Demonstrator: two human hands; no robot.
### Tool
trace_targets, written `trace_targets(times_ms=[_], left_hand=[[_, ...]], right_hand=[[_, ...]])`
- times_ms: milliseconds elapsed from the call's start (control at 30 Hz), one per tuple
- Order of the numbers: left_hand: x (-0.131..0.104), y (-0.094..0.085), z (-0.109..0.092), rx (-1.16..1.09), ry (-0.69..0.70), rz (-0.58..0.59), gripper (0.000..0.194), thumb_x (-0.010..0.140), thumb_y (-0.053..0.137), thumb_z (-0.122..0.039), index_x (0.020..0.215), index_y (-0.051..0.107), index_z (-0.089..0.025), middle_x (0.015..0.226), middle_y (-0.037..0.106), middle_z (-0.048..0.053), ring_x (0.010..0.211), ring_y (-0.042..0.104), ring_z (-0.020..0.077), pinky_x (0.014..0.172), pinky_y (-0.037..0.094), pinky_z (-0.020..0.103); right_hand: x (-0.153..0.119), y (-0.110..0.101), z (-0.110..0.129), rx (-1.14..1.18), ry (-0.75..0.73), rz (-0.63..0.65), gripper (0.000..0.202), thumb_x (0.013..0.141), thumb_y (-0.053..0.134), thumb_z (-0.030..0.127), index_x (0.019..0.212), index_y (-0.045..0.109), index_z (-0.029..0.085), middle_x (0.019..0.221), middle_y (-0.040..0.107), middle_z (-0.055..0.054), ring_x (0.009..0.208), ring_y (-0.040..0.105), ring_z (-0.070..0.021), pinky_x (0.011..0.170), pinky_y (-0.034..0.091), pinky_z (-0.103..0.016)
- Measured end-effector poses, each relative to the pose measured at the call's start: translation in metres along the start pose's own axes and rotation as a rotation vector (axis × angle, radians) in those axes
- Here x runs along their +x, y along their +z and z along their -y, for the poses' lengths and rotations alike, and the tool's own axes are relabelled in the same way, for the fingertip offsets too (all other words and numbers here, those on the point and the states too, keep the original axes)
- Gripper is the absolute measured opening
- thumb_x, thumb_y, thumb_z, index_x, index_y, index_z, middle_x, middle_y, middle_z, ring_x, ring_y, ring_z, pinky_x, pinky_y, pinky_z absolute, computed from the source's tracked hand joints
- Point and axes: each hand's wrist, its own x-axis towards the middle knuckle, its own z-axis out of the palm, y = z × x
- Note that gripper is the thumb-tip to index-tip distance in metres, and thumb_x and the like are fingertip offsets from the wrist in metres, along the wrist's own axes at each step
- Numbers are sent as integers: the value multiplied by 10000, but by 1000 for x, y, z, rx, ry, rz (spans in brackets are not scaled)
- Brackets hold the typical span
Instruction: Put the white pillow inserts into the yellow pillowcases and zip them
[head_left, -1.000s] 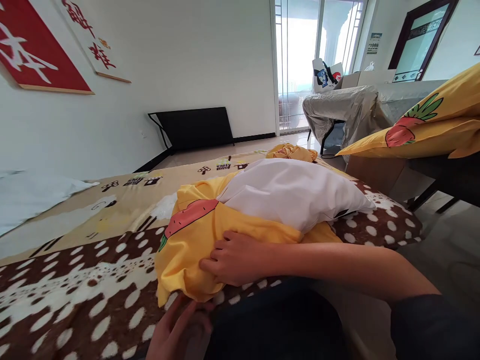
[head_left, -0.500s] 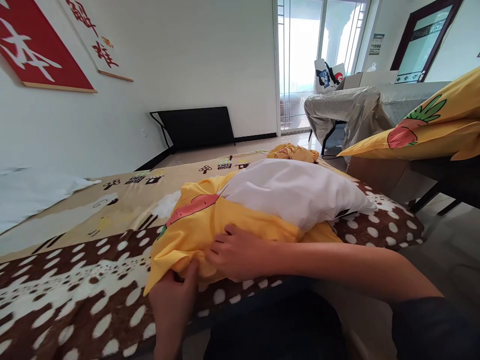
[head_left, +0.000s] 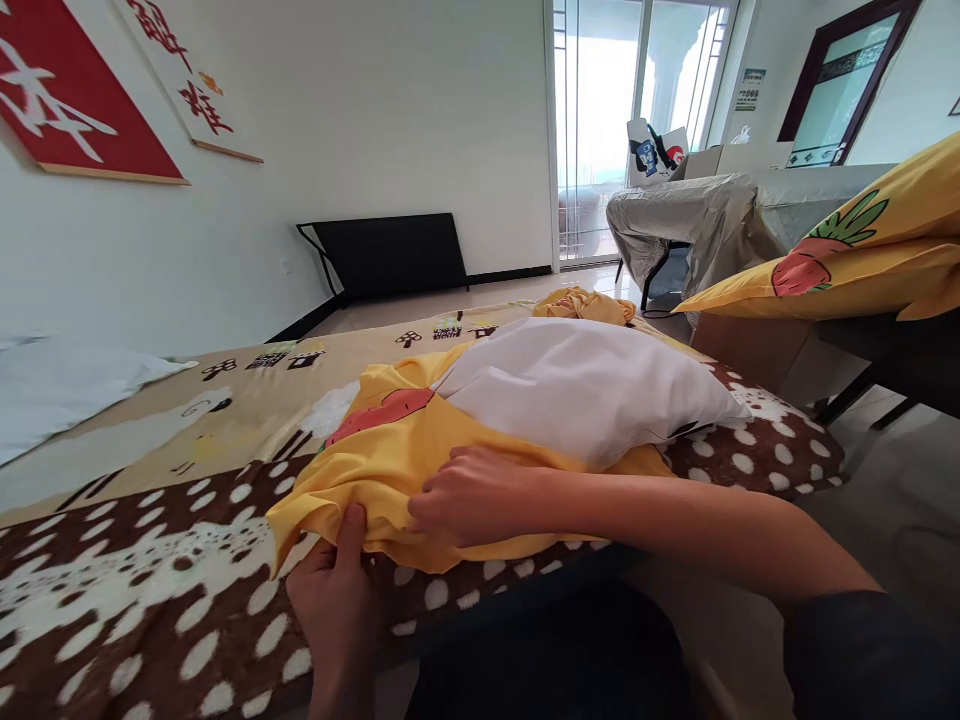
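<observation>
A white pillow (head_left: 592, 385) lies partly inside a yellow pillowcase (head_left: 397, 450) printed with a red carrot; its right part is bare. My left hand (head_left: 335, 580) pinches the pillowcase's near left corner, thumb on top. Just right of it, my right hand (head_left: 469, 495) is closed on the yellow cloth along the near side, its fingertips slightly blurred. Both rest at the near edge of a brown, white-dotted blanket (head_left: 202, 600).
Another white pillow (head_left: 82, 390) lies at the left. A bunched yellow cloth (head_left: 585, 305) sits behind the pillow. At the right, a yellow pillow (head_left: 862, 250) rests on a dark chair (head_left: 862, 345). A covered table (head_left: 697, 205) stands behind.
My left hand has moved slightly left, drawing the pillowcase corner out with it. The cloth between my hands is more stretched, and my right hand has shifted a little left.
</observation>
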Motion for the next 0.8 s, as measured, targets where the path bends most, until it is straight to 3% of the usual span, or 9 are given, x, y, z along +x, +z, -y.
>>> trace_targets(times_ms=[133, 233, 333, 400, 567, 633, 800], left_hand=[[-9, -5, 2, 123, 178, 105, 471, 658, 625, -581, 748, 653, -120, 635, 598, 35, 610, 505, 150, 495, 405, 233], [-14, -3, 5, 203, 349, 223, 420, 730, 551, -549, 701, 625, -137, 570, 559, 19, 589, 493, 148, 520, 411, 238], [-18, -1, 9, 225, 423, 274, 410, 754, 525, -538, 623, 571, -153, 514, 519, 4, 533, 459, 130, 491, 388, 229], [-23, -1, 11, 187, 372, 244, 406, 752, 539, -540, 601, 544, -163, 479, 492, -11, 489, 435, 119, 457, 365, 222], [-44, 0, 9, 68, 287, 34, 383, 778, 558, -485, 555, 477, -185, 417, 422, -39, 420, 371, 99, 420, 315, 215], [-47, 1, 8, 78, 289, 102, 391, 773, 564, -466, 523, 450, -188, 410, 409, -37, 418, 361, 98, 423, 302, 219], [-36, -6, 13, 196, 280, 457, 385, 659, 625, -479, 460, 493, -178, 437, 445, -8, 457, 404, 119, 448, 318, 234]], right_hand=[[21, -5, -6, 256, 258, -78, 264, 929, 384, 358, 942, 559, 161, 907, 668, -56, 682, 565, -157, 508, 293, -269], [35, -4, -9, 352, 253, 38, 268, 899, 426, 362, 822, 586, 161, 891, 669, -60, 723, 559, -158, 515, 292, -254], [40, 5, -9, 362, 257, 26, 198, 868, 471, 310, 800, 582, 162, 818, 655, -42, 696, 536, -144, 518, 291, -241], [41, 10, -6, 330, 257, -30, 146, 852, 490, 283, 822, 570, 164, 819, 649, -32, 660, 511, -131, 498, 270, -241], [44, 16, 4, 268, 284, -226, 165, 896, 444, 305, 914, 535, 168, 917, 643, -32, 621, 487, -115, 472, 233, -250], [46, 15, 5, 297, 256, -231, 193, 917, 430, 330, 899, 539, 172, 891, 641, -25, 633, 495, -112, 484, 248, -240], [39, 10, -4, 458, 116, -17, 179, 899, 448, 199, 853, 611, 141, 880, 666, -31, 726, 528, -101, 605, 351, -208]])
